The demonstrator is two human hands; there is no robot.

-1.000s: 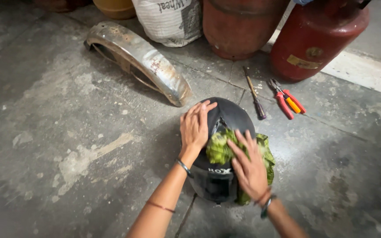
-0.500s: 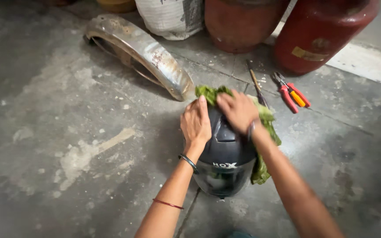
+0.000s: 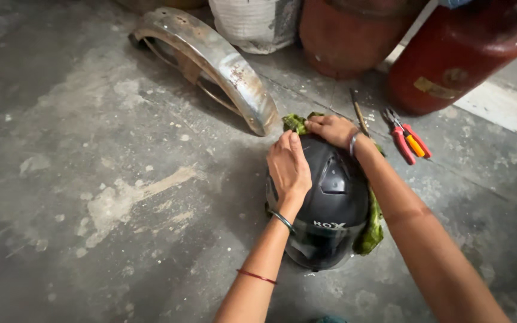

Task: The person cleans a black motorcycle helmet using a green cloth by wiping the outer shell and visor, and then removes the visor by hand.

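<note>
Right hand (image 3: 330,128), grip pressing green cloth (image 3: 297,122), has slid farther over the helmet (image 3: 330,203).

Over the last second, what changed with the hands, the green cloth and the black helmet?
The right hand swept the crumpled green cloth from near the visor up over the glossy black helmet to its far end, where it now presses it. The left hand stayed flat on the helmet's left side. The helmet, the rusty metal mudguard and the red-handled pliers kept their places on the floor.

The helmet (image 3: 330,203) lies on the floor (image 3: 91,179), mudguard (image 3: 210,60) behind-left, pliers (image 3: 408,140) behind-right, cylinders (image 3: 456,54) farther back.
</note>
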